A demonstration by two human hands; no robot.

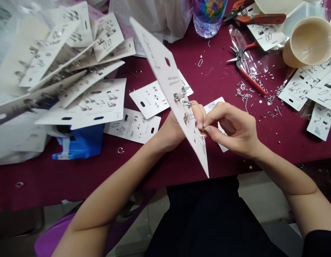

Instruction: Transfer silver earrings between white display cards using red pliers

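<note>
A white earring card (165,76) stands tilted on edge above the table, several silver earrings on its right-facing side. My left hand (178,125) grips this card from behind; the card hides part of the palm, and its fingertips show at the card's right side. Beside them, my right hand (232,128) has thumb and forefinger pinched at the card's lower earrings, on a tiny piece too small to make out. Under my hands lie another white card (222,142) and, to the left, a card with small studs (151,98).
Many earring cards (101,103) are piled at the left over a blue tape dispenser (93,142). Red-handled pliers (251,80), orange-handled cutters (264,18), a beige cup (308,43) and a bottle (209,18) stand or lie behind and right. Metal scraps (272,112) litter the maroon cloth (221,84).
</note>
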